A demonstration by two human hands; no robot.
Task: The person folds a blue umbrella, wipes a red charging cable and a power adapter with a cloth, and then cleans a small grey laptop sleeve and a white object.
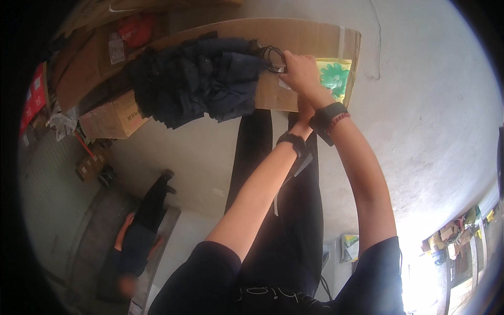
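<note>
My right hand (301, 73) has its fingers closed around thin black cord loops (272, 57). The cords run to a thick bundle of layered dark navy fabric pieces (197, 78) on its left. Under my right wrist, my left hand (305, 112) is mostly hidden, and its grip does not show. A yellow plastic packet with a green splash print (334, 76) lies just right of both hands, and fingertips show at its lower edge. The bundle and packet rest on a brown cardboard surface (275, 98).
A taped cardboard box (114, 116) stands at the left, beside a crumpled clear plastic bag (64, 122). A red bag (136, 29) lies on cardboard at the upper left. Another person (138, 240) is in the lower left, away from my hands. Concrete floor (417, 118) spreads to the right.
</note>
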